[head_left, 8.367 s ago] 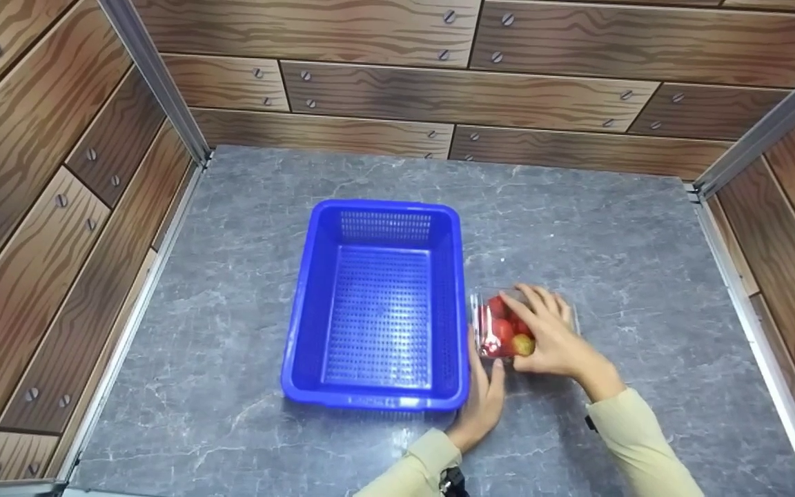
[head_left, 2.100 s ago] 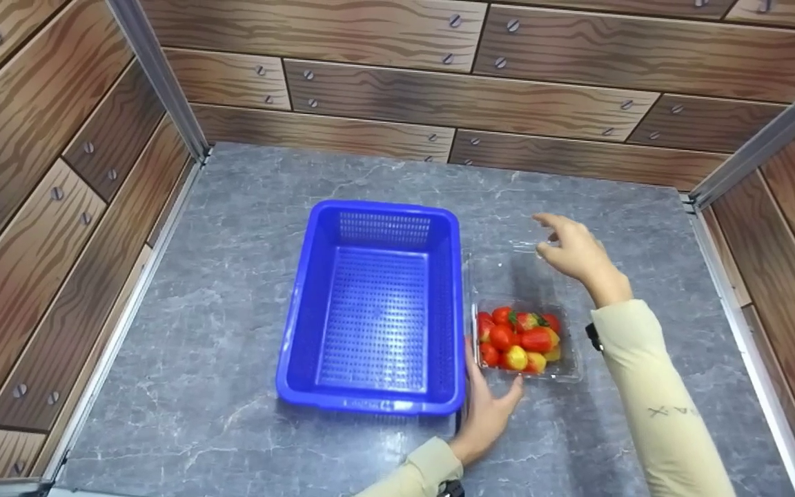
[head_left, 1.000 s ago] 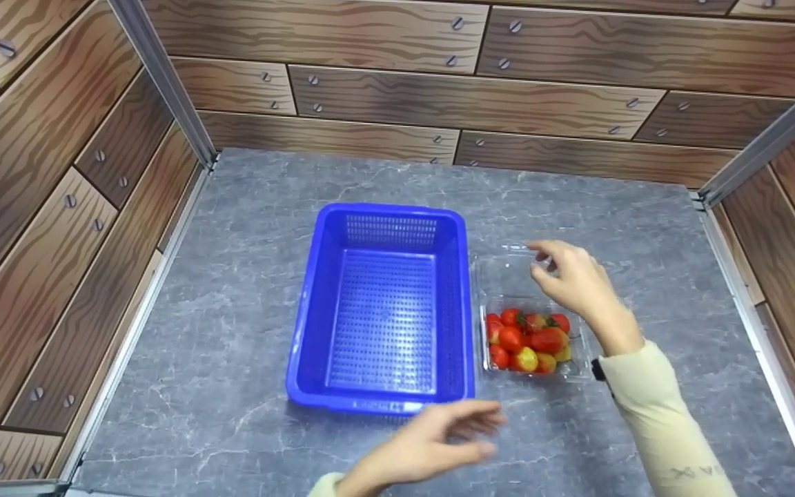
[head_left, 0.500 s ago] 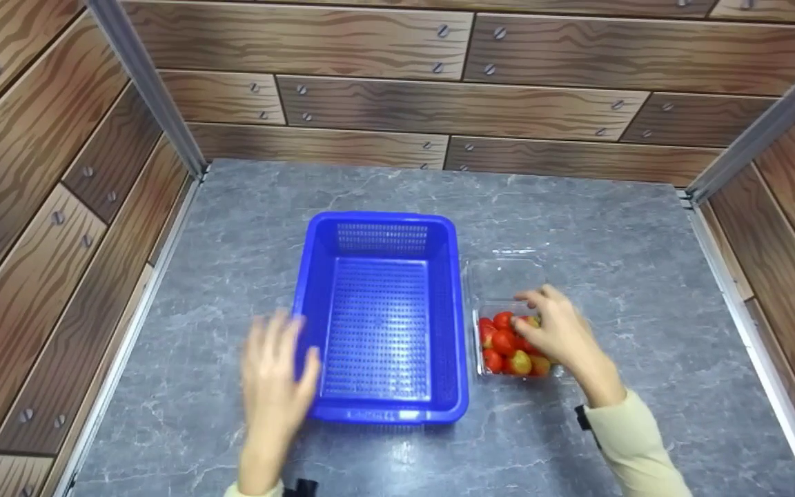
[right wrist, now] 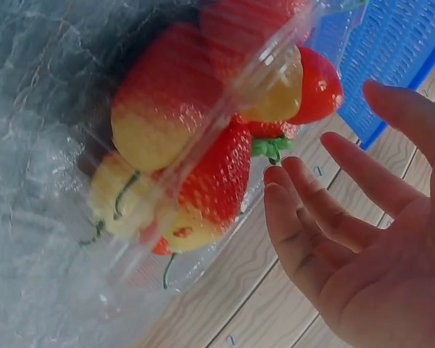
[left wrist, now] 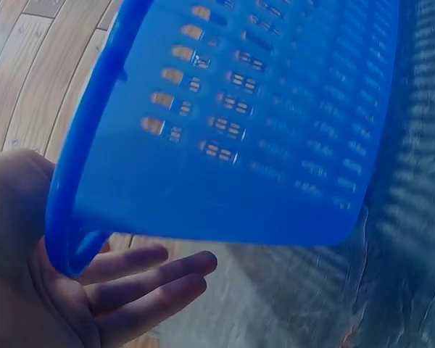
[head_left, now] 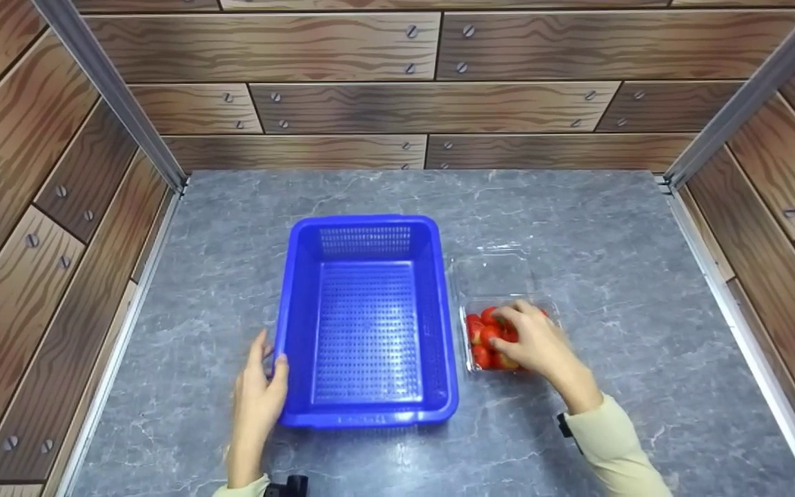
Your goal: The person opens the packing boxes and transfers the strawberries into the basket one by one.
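Your head cam looks from high up, forward and tipped down, far enough back to get the tabletop [head_left: 611,290], back wall [head_left: 508,107], and both your left hand [head_left: 257,393] and right hand [head_left: 542,342]. Your left wrist cam's super close, canted sideways along the outside of the blue basket [left wrist: 167,188]. Your right wrist one's tilted too, right up on the fruit [right wrist: 214,170]. You've got the basket in all three views, the fruit in head and right wrist.
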Demonstrator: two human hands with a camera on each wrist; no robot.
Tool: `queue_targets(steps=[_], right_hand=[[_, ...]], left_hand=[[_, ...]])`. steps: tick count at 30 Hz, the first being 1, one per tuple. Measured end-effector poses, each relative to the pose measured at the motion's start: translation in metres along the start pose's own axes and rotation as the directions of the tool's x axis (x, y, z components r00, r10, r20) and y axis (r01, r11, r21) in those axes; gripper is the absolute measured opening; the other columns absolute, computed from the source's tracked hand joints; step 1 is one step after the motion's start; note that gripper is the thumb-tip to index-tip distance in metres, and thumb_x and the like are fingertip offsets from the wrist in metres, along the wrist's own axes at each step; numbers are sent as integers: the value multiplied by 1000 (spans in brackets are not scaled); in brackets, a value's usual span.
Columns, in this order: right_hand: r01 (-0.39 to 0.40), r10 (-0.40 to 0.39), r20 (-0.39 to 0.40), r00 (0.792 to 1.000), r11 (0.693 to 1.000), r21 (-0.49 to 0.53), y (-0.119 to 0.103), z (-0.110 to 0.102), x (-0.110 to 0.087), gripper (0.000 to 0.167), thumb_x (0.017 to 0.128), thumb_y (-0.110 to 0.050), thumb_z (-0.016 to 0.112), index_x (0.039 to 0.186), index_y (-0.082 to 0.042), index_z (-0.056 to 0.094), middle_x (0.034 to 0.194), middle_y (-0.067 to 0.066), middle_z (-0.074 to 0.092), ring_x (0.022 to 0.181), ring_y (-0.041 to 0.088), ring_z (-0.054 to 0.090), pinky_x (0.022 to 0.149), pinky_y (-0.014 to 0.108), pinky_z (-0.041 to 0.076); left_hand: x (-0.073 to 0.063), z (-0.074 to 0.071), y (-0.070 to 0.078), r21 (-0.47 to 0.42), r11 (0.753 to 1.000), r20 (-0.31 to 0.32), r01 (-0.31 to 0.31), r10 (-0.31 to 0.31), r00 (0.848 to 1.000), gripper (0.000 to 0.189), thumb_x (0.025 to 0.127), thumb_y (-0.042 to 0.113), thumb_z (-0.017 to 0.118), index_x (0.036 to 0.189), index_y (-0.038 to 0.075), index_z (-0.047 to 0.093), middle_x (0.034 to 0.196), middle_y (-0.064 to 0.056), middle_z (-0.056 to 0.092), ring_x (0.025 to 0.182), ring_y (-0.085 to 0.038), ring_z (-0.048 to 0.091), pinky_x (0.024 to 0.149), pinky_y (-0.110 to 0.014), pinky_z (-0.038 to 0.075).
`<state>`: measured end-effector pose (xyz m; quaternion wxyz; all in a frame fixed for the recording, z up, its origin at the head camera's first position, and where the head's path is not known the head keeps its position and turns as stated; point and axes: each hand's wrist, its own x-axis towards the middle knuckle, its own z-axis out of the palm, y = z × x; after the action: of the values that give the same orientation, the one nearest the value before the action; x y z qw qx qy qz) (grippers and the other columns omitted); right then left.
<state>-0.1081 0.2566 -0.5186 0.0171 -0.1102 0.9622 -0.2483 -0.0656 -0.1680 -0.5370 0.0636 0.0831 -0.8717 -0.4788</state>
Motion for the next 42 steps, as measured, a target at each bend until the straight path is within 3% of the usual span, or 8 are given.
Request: queue_targets(steps=[5, 9, 21, 25, 29, 37, 42], right_hand=[[27, -27, -18, 999, 1000, -4, 2, 2, 5, 39, 82, -19, 79, 116, -4, 70, 109, 11, 63, 98, 33, 63, 84, 52, 53], [30, -30, -23, 999, 1000, 4, 4, 5, 5, 36, 80, -14, 80, 113, -3, 71, 109, 12, 63, 97, 34, 63, 83, 53, 53], [34, -34, -14, 999, 999, 10, 1, 12, 7, 33, 67, 3, 79, 99, -5, 74, 96, 7, 64, 84, 26, 62, 75, 46, 54], [17, -17, -11, 1000, 998, -60, 0, 12, 10, 34, 67, -3, 81, 100, -10, 75, 95, 4, 66, 87, 27, 61, 68, 46, 54], [21, -29, -60, 998, 992, -128, -4, 10, 10, 34, 67, -13, 83, 101, -15, 75, 101, 2, 70, 89, 30, 57, 66, 47, 51], [4, -15, -103, 995, 994, -109, -14, -1, 8, 37, 70, -16, 83, 105, -12, 75, 106, 7, 69, 91, 29, 56, 74, 49, 48], [6, -12, -107, 994, 999, -53, -21, -9, 8, 38, 71, -13, 82, 108, -11, 73, 100, 6, 65, 86, 29, 61, 68, 48, 53]], left_hand=[[3, 10, 1, -35, 998, -8, -50, 49, 999, 55, 93, 0, 58, 145, -1, 43, 126, -29, 61, 112, -45, 61, 98, -58, 46], [0, 17, -4, -47, 998, -23, -41, 40, 999, 59, 92, -3, 57, 148, 4, 41, 127, -31, 60, 112, -47, 61, 98, -59, 46], [-3, 17, -4, 21, 999, -37, -48, 49, 998, 62, 92, 0, 58, 151, 9, 39, 127, -30, 60, 112, -47, 60, 95, -61, 46], [-2, 17, -5, 22, 999, -43, -50, 51, 998, 62, 92, 1, 59, 151, 9, 39, 125, -30, 62, 110, -47, 61, 94, -61, 47], [-3, 15, -8, 26, 998, -43, -49, 50, 998, 62, 93, 0, 58, 151, 9, 39, 125, -30, 61, 111, -48, 61, 95, -62, 46], [-4, 15, -8, -2, 999, -29, -40, 40, 999, 62, 93, 0, 57, 151, 7, 37, 130, -31, 58, 114, -48, 59, 98, -61, 45], [-3, 17, -6, -12, 999, -19, -40, 40, 999, 61, 94, 0, 56, 152, 7, 36, 131, -30, 57, 115, -48, 58, 99, -60, 44]])
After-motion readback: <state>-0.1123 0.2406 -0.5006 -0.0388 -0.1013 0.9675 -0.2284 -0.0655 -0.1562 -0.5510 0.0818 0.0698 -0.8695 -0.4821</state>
